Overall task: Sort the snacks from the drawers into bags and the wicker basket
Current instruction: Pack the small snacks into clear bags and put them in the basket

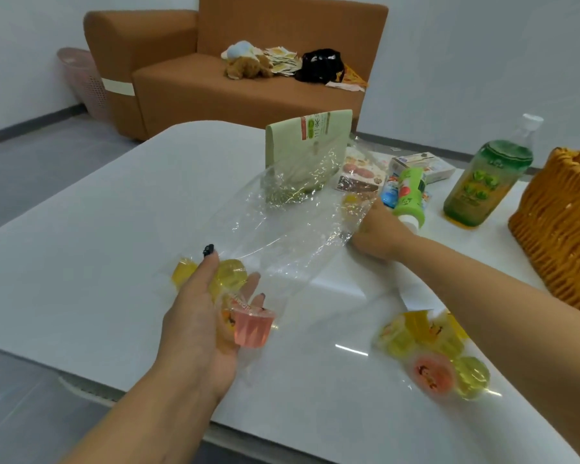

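While our left hand [211, 306] cups slippery jelly cups [245, 316], our right hand [379, 232] at two o'clock pinches the flimsy bag [282, 226]; we would grip its mouth edge.

A person's left hand [208, 306] holds a pink jelly cup [252, 328] and yellow jelly cups [230, 274] at the mouth of a clear plastic bag [282, 226], while the right hand [379, 234] grips the bag's far end. More jelly cups [432, 354] lie on the white table [81, 249], near the wicker basket [563, 222]. A green bottle [482, 182] stands beside it.
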Motion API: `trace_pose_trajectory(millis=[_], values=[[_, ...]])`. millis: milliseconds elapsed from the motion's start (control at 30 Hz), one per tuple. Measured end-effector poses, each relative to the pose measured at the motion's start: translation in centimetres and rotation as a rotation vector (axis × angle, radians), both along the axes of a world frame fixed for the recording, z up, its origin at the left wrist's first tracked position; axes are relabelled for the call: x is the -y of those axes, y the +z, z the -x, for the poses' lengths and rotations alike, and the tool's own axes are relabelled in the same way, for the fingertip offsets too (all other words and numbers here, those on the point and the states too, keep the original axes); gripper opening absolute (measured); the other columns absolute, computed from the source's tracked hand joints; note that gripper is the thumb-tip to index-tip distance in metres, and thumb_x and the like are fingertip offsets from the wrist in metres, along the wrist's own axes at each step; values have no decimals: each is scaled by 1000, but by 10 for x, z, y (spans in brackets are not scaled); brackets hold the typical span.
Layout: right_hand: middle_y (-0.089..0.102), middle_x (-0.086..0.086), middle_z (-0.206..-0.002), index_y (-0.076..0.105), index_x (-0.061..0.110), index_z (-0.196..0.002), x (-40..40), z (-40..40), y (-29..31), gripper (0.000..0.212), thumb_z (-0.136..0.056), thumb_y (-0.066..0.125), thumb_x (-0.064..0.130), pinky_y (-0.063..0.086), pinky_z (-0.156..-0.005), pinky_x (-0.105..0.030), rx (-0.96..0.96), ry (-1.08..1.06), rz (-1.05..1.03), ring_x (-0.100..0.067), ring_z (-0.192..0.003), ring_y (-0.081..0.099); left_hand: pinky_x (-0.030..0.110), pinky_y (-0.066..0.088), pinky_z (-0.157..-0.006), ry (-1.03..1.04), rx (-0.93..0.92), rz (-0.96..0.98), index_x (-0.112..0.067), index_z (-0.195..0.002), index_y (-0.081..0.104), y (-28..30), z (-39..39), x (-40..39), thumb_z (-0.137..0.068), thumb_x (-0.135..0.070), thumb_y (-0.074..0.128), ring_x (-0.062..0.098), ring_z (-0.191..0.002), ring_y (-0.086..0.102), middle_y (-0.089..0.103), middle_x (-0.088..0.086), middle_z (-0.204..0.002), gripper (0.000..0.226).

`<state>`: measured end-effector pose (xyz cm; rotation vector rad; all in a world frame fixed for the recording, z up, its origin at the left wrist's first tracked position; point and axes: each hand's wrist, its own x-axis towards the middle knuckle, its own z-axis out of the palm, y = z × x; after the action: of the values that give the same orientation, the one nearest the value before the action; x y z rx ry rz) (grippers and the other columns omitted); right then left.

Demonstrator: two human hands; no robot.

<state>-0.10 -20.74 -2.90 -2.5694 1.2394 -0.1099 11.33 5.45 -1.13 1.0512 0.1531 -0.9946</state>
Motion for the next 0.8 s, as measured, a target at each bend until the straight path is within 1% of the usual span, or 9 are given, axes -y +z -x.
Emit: trace_pose_trajectory(millis=[100,167,267,333,433,500,667,733,800], values=[[39,-13,-141,52,5,-129,-10,36,-5,40,-96,54,27,33,-103,-28,-76,40,15,-27,-126,42,33,56,-66,-25,5,38,-18,-108,62,3,12,3,-87,-43,68,15,-70,74,76,6,-91,33],[37,-12,-144,47,7,-137,-23,54,-4,44,-96,54,20,27,-108,-27,-61,78,-21,-24,-132,37,31,56,-62,-37,6,49,-18,-111,62,6,19,4,-88,-43,67,14,-69,74,76,3,-84,34],[31,-7,-151,36,13,-146,-46,77,-6,56,-94,57,17,23,-112,-25,-32,128,-102,-20,-138,32,31,57,-62,-25,16,39,-18,-113,61,9,26,5,-89,-42,67,15,-80,74,73,7,-112,35],[27,-3,-153,27,19,-150,-56,85,-6,67,-92,60,16,27,-112,-26,70,121,-158,-18,-138,33,30,59,-62,-16,26,45,-17,-110,61,11,27,4,-89,-42,66,16,-84,74,71,8,-115,32],[28,-4,-152,26,21,-149,-55,79,0,66,-92,60,16,33,-110,-32,265,105,-26,-20,-137,36,32,61,-66,6,42,57,-17,-111,61,11,26,2,-90,-41,66,16,-84,74,70,5,-109,33],[26,-7,-153,28,16,-148,-44,64,5,62,-93,58,15,34,-108,-36,287,53,110,-25,-137,35,35,59,-73,5,56,46,-18,-109,61,8,26,-2,-90,-40,66,16,-85,74,70,5,-108,29],[32,-22,-147,33,2,-143,-19,26,7,52,-93,48,5,39,-104,-46,-97,-164,67,-41,-132,37,32,57,-66,-27,51,0,-20,-85,61,1,19,-10,-90,-41,66,13,-58,71,73,1,-67,22],[36,-21,-143,38,6,-137,-18,20,2,44,-94,40,10,42,-100,-46,-317,-118,132,-40,-130,39,29,58,-60,-35,48,8,-20,-83,62,3,13,-13,-90,-43,66,13,-58,71,73,0,-66,24],[37,-20,-140,39,9,-136,-13,15,-7,43,-93,37,14,45,-94,-46,-349,-122,256,-40,-126,42,28,58,-55,-58,60,15,-19,-86,64,3,7,-15,-88,-45,66,16,-65,71,74,1,-70,26]])
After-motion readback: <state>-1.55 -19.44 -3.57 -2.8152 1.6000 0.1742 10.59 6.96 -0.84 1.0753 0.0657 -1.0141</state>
